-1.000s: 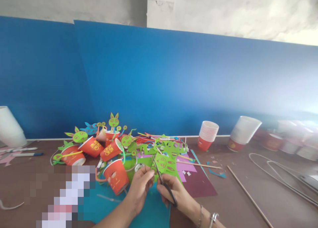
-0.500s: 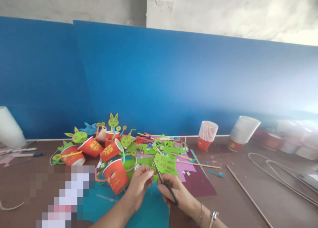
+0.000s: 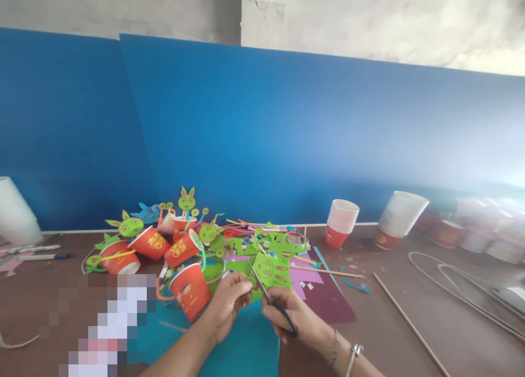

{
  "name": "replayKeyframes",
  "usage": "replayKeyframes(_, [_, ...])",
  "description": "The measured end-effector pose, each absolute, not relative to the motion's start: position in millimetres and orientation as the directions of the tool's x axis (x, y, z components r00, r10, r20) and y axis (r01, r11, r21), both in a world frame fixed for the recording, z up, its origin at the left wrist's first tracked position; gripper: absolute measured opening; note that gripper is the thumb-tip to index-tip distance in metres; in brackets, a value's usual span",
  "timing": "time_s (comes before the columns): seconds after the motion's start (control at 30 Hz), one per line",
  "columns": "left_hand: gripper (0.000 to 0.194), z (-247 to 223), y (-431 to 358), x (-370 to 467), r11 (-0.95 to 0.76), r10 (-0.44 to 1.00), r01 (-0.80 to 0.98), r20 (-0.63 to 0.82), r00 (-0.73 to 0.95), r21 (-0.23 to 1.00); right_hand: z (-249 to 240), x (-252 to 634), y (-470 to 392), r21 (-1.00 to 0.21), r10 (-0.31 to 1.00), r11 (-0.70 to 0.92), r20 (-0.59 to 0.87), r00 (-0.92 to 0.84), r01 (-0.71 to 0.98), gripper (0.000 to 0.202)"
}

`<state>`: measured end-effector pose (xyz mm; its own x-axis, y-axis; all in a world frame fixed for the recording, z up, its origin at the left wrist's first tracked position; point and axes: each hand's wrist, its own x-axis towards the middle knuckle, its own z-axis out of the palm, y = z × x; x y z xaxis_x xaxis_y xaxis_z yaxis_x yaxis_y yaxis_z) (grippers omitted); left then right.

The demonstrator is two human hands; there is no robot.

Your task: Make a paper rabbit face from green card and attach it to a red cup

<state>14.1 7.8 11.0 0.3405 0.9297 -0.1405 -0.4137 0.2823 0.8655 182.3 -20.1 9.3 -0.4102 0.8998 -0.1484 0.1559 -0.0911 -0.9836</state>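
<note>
My right hand (image 3: pixel 286 311) grips black-handled scissors (image 3: pixel 268 299), their blades pointing up and left. In a pinch, my left hand (image 3: pixel 232 303) holds a small green paper piece (image 3: pixel 251 281) beside the blades; whether the blades touch it I cannot tell. Just beyond lies a green paper rabbit face (image 3: pixel 263 266) with drawn features. Under my hands a teal sheet (image 3: pixel 238 349) covers part of the table. Close to my left hand a red paper cup (image 3: pixel 191 292) leans on its side, a straw attached.
Several red cups with green paper faces pile up at left, one cup (image 3: pixel 151 243) among them. Green paper scraps (image 3: pixel 283 240) lie behind my hands. Stacked cups (image 3: pixel 343 215) stand at right, near a wooden stick (image 3: pixel 406 319) and a cable (image 3: pixel 455 284). A blue panel (image 3: pixel 287 136) borders the table.
The scissors and my right hand have shifted very slightly right and down. My left hand keeps its pinch beside the blades, and the items on the table look the same.
</note>
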Motion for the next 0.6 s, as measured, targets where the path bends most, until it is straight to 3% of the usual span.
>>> replayKeyframes(0.6, [0.026, 12.1, 7.8, 11.4, 0.346, 0.91, -0.434, -0.185, 0.37, 0.832, 14.6, 188.5, -19.0, -0.973, 0.867, -0.136, -0.209, -0.453, 0.187, 0.036])
